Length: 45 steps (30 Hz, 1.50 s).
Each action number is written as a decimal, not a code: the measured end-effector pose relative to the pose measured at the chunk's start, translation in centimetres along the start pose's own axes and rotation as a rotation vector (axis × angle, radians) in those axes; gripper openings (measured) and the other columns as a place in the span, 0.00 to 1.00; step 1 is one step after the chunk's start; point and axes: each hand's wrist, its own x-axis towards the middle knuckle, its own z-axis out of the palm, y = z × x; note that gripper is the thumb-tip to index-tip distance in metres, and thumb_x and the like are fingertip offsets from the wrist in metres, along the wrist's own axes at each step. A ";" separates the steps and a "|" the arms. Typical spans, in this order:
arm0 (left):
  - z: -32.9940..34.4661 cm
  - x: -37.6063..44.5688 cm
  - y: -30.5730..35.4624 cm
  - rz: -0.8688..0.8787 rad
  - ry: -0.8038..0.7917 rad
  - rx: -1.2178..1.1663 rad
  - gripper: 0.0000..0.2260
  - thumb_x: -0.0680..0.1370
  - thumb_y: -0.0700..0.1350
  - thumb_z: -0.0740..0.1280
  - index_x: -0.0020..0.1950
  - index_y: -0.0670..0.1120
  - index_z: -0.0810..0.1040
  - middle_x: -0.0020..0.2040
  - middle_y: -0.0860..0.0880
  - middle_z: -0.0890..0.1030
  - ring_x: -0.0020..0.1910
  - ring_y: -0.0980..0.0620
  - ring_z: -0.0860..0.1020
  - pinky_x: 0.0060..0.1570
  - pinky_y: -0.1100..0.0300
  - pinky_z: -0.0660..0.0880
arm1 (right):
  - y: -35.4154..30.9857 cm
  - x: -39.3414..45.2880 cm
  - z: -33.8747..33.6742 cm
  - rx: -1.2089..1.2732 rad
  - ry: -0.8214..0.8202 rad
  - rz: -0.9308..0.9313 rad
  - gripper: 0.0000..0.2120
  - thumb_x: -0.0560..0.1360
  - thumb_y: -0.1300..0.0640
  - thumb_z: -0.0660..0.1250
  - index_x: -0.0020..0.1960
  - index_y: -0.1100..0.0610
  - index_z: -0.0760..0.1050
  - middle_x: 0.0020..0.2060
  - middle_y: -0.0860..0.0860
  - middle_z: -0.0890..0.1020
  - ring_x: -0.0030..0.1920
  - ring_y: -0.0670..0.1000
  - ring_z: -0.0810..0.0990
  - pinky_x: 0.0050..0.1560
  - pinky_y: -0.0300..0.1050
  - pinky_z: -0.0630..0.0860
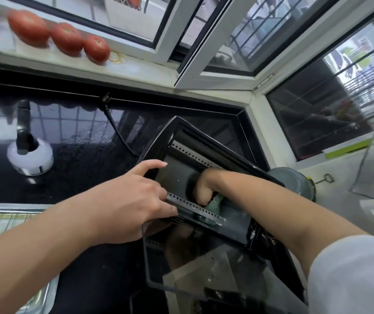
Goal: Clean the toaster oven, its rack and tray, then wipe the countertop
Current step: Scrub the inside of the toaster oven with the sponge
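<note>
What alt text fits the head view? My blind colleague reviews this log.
A person's right hand scrubs inside an open toaster oven with a green cloth while the left hand steadies its side. Three tomatoes line the windowsill.

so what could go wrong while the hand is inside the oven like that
The right hand scrubs with a green cloth deep inside the oven, close to the perforated metal rail, which might scrape the knuckles. The open glass door juts toward the person and could be leaned on. Only the left hand steadies the oven, so it may shift.
</note>
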 end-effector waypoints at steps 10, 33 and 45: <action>0.1 -0.7 0.5 0.007 0.025 0.004 0.21 0.72 0.42 0.65 0.61 0.58 0.84 0.35 0.59 0.74 0.36 0.57 0.78 0.79 0.46 0.51 | -0.4 -0.8 1.6 0.002 0.064 -0.025 0.18 0.84 0.57 0.57 0.65 0.68 0.75 0.58 0.59 0.79 0.50 0.57 0.77 0.56 0.50 0.75; 1.0 -1.2 0.6 0.033 0.043 0.016 0.20 0.74 0.45 0.65 0.63 0.59 0.83 0.38 0.59 0.76 0.39 0.58 0.80 0.80 0.47 0.49 | -1.2 -11.2 10.8 -0.304 0.361 -0.045 0.16 0.80 0.61 0.60 0.66 0.53 0.76 0.67 0.49 0.72 0.68 0.56 0.63 0.69 0.57 0.67; 0.8 -1.1 0.9 0.010 0.069 -0.031 0.20 0.77 0.50 0.56 0.60 0.59 0.84 0.37 0.59 0.77 0.38 0.58 0.81 0.80 0.47 0.50 | -2.0 -13.3 12.1 -0.303 0.428 -0.037 0.15 0.79 0.59 0.61 0.64 0.55 0.78 0.67 0.51 0.71 0.62 0.55 0.65 0.66 0.55 0.69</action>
